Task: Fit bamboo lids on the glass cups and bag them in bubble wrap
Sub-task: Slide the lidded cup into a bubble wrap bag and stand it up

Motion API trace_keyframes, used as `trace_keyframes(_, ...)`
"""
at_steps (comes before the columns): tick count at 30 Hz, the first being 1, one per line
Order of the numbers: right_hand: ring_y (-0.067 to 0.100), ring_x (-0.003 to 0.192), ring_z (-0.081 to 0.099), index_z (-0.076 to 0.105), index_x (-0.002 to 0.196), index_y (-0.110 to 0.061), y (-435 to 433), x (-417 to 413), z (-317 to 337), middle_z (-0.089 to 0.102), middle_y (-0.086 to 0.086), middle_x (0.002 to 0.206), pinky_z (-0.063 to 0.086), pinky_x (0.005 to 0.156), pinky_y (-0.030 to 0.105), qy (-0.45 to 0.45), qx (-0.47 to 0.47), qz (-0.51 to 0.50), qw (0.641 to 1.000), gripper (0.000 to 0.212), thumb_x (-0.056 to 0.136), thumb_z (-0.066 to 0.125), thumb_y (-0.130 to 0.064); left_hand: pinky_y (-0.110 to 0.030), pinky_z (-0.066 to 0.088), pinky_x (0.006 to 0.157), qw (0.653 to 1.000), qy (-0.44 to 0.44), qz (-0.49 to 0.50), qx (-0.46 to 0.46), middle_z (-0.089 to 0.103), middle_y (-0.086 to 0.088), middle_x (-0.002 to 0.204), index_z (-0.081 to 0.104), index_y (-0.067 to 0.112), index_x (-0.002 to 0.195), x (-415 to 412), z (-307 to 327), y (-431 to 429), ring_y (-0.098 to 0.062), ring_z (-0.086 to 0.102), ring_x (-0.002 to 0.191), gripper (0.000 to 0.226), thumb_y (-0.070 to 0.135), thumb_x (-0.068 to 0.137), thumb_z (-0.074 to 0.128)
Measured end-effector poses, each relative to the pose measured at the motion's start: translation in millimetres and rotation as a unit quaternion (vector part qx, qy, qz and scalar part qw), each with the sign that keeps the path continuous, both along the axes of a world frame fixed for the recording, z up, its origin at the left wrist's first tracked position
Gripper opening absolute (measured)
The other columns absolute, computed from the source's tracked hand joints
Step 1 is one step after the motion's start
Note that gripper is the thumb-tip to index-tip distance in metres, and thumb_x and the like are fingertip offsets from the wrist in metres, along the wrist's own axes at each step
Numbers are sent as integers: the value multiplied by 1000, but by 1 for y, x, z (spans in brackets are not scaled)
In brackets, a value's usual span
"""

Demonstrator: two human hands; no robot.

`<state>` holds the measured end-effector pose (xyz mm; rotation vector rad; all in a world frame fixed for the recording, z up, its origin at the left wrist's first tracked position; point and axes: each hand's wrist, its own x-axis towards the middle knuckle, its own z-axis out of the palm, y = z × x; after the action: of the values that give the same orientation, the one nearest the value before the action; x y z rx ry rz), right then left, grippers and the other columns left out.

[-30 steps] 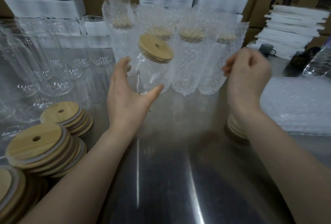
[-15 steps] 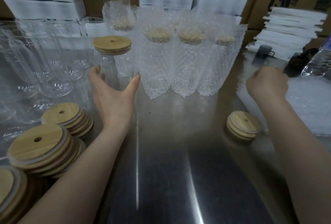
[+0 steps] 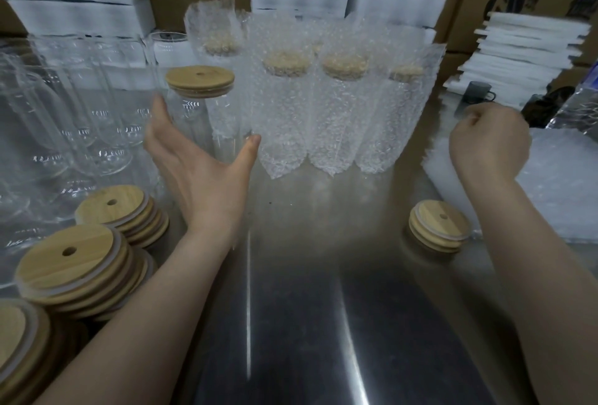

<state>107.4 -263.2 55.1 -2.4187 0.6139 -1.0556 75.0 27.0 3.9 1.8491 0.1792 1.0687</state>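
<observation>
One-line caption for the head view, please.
Left hand open around lidded cup beside bagged cups; right hand curled by bubble wrap.

Before me on the steel table (image 3: 307,323), stacked round bamboo lids (image 3: 71,262) lie near left, clear glass cups (image 3: 81,119) behind them, bubble-wrapped lidded cups (image 3: 323,113) far centre, bubble-wrap bags (image 3: 556,184) right.
</observation>
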Motion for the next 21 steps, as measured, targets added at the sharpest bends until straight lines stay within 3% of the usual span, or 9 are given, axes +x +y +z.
trace_keyframes(3,40,113,55,65,121,-3,0,1,-1,63,22,122,45,85,39,22,8,2,1000,36,93,42,2,-37,19,120,997,-40,24,61,25,-21,150,22,4,150,-4,4,-2,-32,24,142,96,33,78,78)
trace_keyframes(7,37,110,58,68,116,-4,-3,0,-2,66,20,117,45,86,38,6,8,10,1000,31,96,45,0,-17,13,115,986,-109,47,119,30,-27,146,33,-6,141,-12,12,-6,-24,25,138,76,20,80,71)
trace_keyframes(12,31,106,59,65,111,-6,-3,1,1,64,16,116,42,79,35,-77,-6,-16,997,22,100,48,-16,-40,29,110,965,-193,23,178,37,-32,138,38,-3,135,-20,19,-13,-15,31,135,66,5,76,66)
trace_keyframes(15,27,102,57,60,109,-7,-2,1,1,60,13,117,34,72,29,-139,-5,-43,989,24,101,48,-25,-38,30,104,953,-226,17,199,37,-20,138,34,13,131,-23,21,-16,8,28,134,64,5,74,64)
trace_keyframes(18,26,104,54,57,108,-5,0,1,-1,54,15,121,27,70,20,-197,-26,-50,979,31,100,44,-31,-34,28,99,961,-205,9,188,36,-11,139,33,21,130,-27,21,-20,-14,37,132,64,9,74,61)
trace_keyframes(21,29,106,52,55,107,-1,1,0,-1,54,18,118,33,76,24,-240,-56,-41,968,36,100,39,-32,-34,28,99,961,-202,-1,192,42,-19,140,36,16,132,-30,22,-22,-24,42,130,64,7,74,60)
